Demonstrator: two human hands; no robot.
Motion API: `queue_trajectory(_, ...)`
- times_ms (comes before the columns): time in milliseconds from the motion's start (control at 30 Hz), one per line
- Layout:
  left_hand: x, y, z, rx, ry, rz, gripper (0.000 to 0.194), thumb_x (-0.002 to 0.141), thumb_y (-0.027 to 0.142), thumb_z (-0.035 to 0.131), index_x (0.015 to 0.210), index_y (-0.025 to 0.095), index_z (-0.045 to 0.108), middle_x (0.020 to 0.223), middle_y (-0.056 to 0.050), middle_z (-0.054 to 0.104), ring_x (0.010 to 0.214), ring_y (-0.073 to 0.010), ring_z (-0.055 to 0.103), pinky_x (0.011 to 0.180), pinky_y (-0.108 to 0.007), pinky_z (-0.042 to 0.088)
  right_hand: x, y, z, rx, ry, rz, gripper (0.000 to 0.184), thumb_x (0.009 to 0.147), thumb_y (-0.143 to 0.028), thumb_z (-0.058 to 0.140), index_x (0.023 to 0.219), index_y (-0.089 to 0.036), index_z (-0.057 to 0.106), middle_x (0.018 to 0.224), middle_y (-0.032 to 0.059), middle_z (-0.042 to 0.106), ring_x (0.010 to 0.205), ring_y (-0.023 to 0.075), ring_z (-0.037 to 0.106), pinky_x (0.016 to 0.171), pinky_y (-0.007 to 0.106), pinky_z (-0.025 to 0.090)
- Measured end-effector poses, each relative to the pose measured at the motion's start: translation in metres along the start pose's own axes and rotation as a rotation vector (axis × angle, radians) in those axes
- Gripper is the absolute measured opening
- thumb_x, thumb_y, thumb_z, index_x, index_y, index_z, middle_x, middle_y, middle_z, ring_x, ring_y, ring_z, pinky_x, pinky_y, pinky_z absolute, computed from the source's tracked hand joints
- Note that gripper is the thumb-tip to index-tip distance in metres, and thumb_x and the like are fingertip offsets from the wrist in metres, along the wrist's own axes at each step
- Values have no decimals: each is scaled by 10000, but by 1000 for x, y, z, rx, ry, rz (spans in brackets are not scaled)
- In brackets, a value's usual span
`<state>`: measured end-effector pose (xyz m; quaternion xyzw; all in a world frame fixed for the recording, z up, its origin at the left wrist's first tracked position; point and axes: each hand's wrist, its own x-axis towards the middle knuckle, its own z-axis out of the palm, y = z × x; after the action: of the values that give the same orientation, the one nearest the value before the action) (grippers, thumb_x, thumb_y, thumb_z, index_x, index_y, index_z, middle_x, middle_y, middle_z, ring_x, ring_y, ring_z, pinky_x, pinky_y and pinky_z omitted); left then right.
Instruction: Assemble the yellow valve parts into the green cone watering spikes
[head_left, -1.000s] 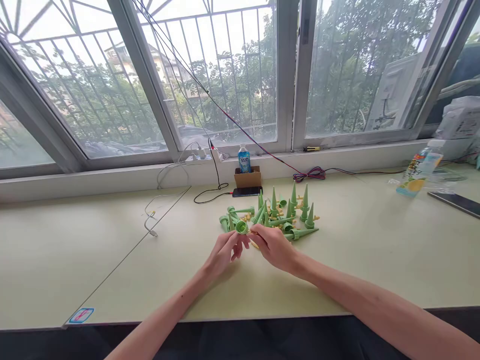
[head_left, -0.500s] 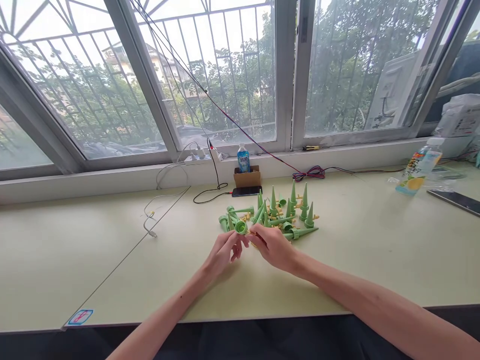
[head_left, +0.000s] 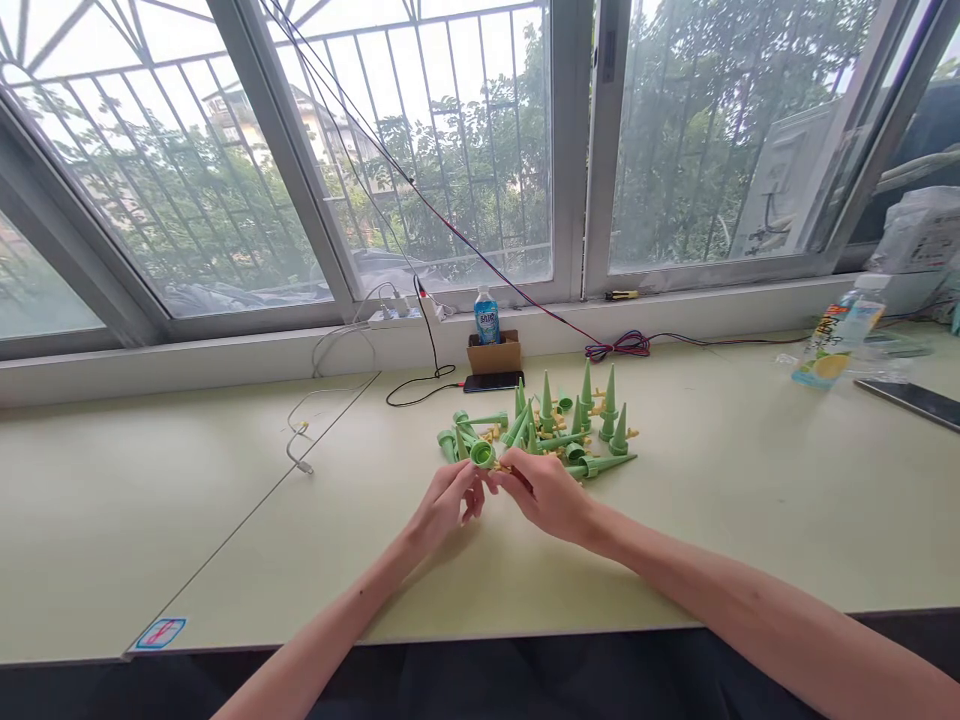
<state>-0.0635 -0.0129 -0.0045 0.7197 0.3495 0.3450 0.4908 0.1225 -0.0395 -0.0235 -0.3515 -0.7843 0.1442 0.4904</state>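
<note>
My left hand [head_left: 446, 505] pinches a green cone spike [head_left: 482, 455] by its round open end, held just above the pale green table [head_left: 225, 480]. My right hand [head_left: 549, 492] meets it from the right, fingers closed on a small yellow part [head_left: 504, 467] pressed against the spike. Directly behind both hands lies a pile of green cone spikes [head_left: 559, 425]; some stand upright, some lie flat, with small yellow valve pieces [head_left: 556, 423] scattered among them.
A small cardboard box [head_left: 494, 354] with a blue-labelled bottle [head_left: 487, 317] stands by the window sill, a black phone [head_left: 493, 382] in front of it. Cables [head_left: 315, 400] trail at the left. A drink bottle [head_left: 836, 340] and a dark tablet [head_left: 911, 400] lie at the far right.
Almost nothing differs: both hands have stayed together at the front of the pile, the fingers shifting slightly around the spike and the yellow part.
</note>
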Motion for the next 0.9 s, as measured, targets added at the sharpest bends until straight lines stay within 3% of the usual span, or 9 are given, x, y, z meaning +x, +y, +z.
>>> queue_trajectory(233, 1, -4, -1, 5, 9, 31, 421, 954, 453, 409, 729, 141, 581, 557, 2, 500, 508, -120, 477, 487, -248, 386, -1, -1, 0, -42, -55, 51, 255, 1021, -340, 433, 820, -198, 499, 616, -33, 542, 494, 98, 401, 521, 211, 330)
queue_trajectory(467, 1, -4, -1, -3, 9, 21, 409, 942, 471, 432, 736, 146, 570, 568, 6, 501, 509, -121, 484, 476, -246, 378, -1, -1, 0, -40, -84, 68, 219, 1022, -319, 437, 864, -195, 527, 637, -19, 568, 509, 110, 447, 549, 220, 351)
queue_trajectory(900, 2, -4, -1, -4, 7, 20, 421, 945, 482, 427, 736, 144, 566, 572, 6, 490, 509, -118, 478, 470, -236, 377, -1, -3, 0, -48, -87, 43, 217, 1014, -312, 441, 824, -211, 464, 597, -44, 493, 482, 102, 370, 508, 213, 294)
